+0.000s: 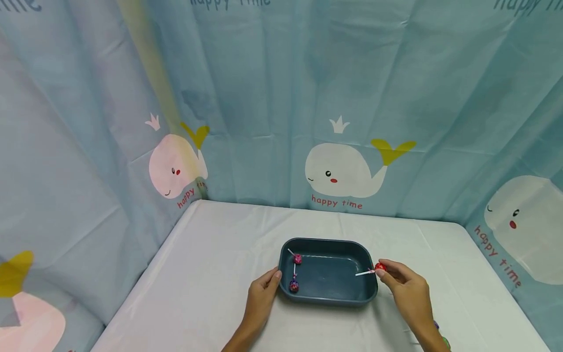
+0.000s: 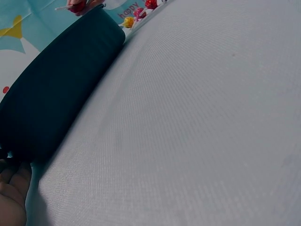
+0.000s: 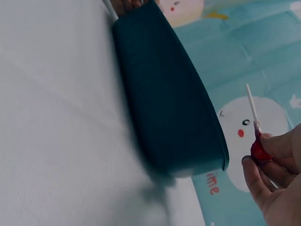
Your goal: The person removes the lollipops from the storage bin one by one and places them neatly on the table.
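Note:
A dark blue-grey rectangular plastic basin (image 1: 327,299) sits on the white table. Inside it at the left lie a pink-wrapped lollipop (image 1: 297,259) and a purple-and-red one (image 1: 293,286). My left hand (image 1: 260,298) grips the basin's left end, thumb at the rim; in the left wrist view its fingers (image 2: 16,183) meet the outer wall. Over the right rim, my right hand (image 1: 409,288) pinches a red lollipop (image 1: 380,267) by its wrapped head. The white stick (image 3: 251,102) points left over the basin's inside.
More lollipops lie on the table right of the basin: yellow (image 2: 128,21), pink (image 2: 139,13) and red (image 2: 151,4) ones. Purple and green (image 1: 446,342) ones are partly hidden by my right forearm. A blue curtain (image 1: 264,98) printed with whales surrounds the table.

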The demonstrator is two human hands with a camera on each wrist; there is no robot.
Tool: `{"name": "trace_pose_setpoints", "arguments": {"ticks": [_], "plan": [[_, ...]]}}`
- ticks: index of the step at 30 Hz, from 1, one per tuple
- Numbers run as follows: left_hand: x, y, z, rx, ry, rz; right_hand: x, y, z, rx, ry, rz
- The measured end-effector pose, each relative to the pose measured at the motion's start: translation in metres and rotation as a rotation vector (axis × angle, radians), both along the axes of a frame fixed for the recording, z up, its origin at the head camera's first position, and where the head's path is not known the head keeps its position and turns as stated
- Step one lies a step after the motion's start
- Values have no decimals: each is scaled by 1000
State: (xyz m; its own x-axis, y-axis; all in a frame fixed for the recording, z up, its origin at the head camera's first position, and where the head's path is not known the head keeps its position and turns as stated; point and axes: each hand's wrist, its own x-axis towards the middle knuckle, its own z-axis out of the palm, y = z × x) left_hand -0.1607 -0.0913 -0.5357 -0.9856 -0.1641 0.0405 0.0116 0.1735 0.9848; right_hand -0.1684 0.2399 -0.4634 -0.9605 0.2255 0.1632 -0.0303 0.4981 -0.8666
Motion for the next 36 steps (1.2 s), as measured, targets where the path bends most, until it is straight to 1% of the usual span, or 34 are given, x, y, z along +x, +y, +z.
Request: {"name": "trace_pose_setpoints", "arguments": {"ticks": [6, 11, 14, 18, 22, 26, 30, 34, 36], "plan": [[-1, 0, 1, -1, -17, -6, 1, 16, -2, -25, -49, -11], [-1, 0, 1, -6, -14, -6, 1, 28, -3, -12, -80, -66], [-1, 0, 1, -5, -8, -2, 2, 35, -2, -15, -116, -105], [-1, 0, 1, 1, -7, -3, 2, 46, -4, -14, -159, -132], [-1, 0, 1, 7, -6, -4, 2, 55, -7, 39, -181, -165], [0, 0, 0, 0, 13, -4, 1, 62, -11, 84, -202, -199], [1, 0, 0, -16, 23, -3, -1, 71, -15, 77, -229, -224], [1, 0, 0, -11, 3, 5, -2, 82, -17, 75, -254, -252], [1, 0, 0, -23, 15, 0, -2, 87, -17, 84, -267, -267]]}}
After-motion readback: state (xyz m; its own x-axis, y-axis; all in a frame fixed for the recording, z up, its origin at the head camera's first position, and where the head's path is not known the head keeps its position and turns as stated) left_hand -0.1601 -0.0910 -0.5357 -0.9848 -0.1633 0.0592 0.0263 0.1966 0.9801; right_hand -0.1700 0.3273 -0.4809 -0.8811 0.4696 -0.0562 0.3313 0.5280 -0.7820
